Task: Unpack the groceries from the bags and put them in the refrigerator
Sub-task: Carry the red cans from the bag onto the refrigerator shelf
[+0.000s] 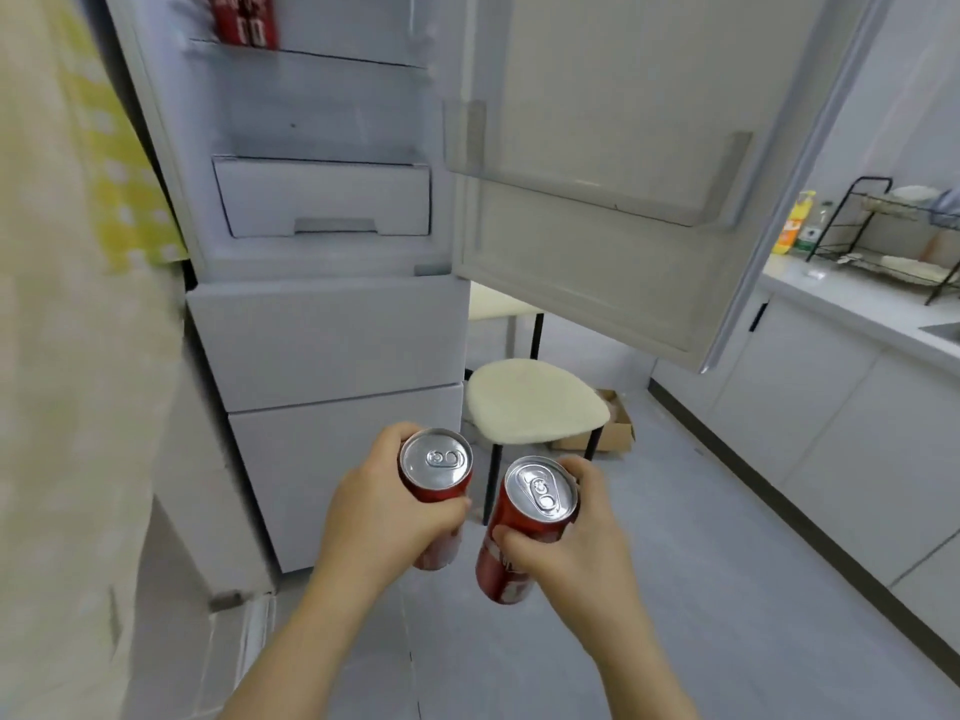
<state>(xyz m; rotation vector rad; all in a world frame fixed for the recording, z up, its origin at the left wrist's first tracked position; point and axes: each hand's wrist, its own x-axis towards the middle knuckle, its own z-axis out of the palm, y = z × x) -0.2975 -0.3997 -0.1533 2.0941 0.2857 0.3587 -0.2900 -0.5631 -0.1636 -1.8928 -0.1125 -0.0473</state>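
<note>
Though open, refrigerator [327,345] beside stool [535,402].

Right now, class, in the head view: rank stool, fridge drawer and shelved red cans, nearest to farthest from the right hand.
1. Stool, just ahead of the right hand.
2. Fridge drawer, up left.
3. Shelved red cans, top left.

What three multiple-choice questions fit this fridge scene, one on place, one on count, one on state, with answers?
1. The cream stool stands: A below the fridge door; B on the counter; C inside the fridge.
2. Number of red cans held: A one; B two; C three.
3. The upper fridge door is: A shut; B taken off; C open.
Answers: A, its seat shows below the door's lower edge; B, left hand grips one, right hand the other; C, it swings wide, showing the shelves.
</note>
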